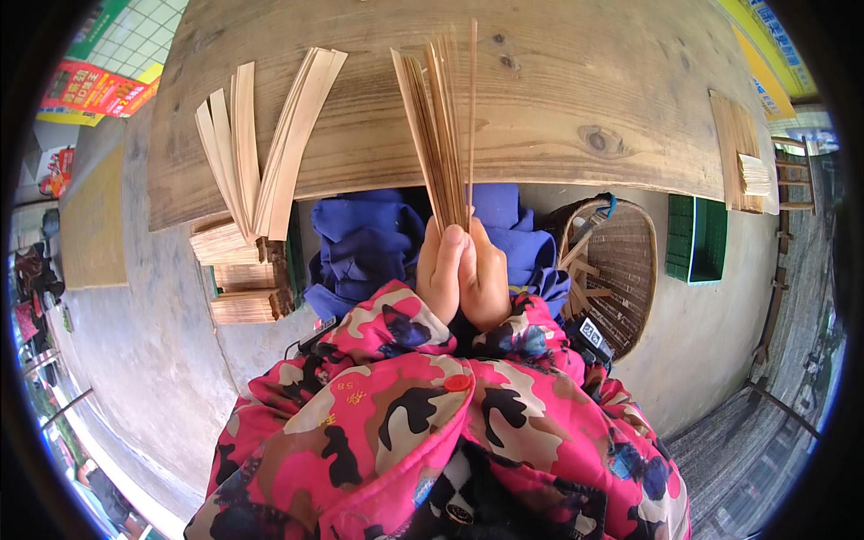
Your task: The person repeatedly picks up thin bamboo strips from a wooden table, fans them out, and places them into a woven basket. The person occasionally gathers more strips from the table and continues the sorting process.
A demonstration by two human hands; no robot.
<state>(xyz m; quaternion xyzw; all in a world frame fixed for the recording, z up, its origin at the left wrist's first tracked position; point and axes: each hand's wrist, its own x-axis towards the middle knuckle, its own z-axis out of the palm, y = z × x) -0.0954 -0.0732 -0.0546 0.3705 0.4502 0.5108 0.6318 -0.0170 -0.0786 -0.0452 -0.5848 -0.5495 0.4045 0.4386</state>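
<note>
My left hand (438, 274) and my right hand (481, 279) are closed together, thumbs side by side, round the lower end of an upright bundle of thin wooden strips (427, 126) above my lap. A single strip (472, 99) stands a little apart at the bundle's right side. To the left, fanned groups of pale flat strips (288, 144) lie on the wooden table (576, 81), their lower ends overhanging its front edge. Stacks of strips (241, 306) sit lower down at the left. Blue cloth (360, 252) covers my lap behind my hands.
A wicker basket (630, 270) holding wood pieces stands at my right, with a green plastic crate (696, 238) beyond it. More flat pieces (731, 135) lie at the table's right end. A yellowish board (99, 216) is at the left. A person (108, 495) shows at the lower left rim.
</note>
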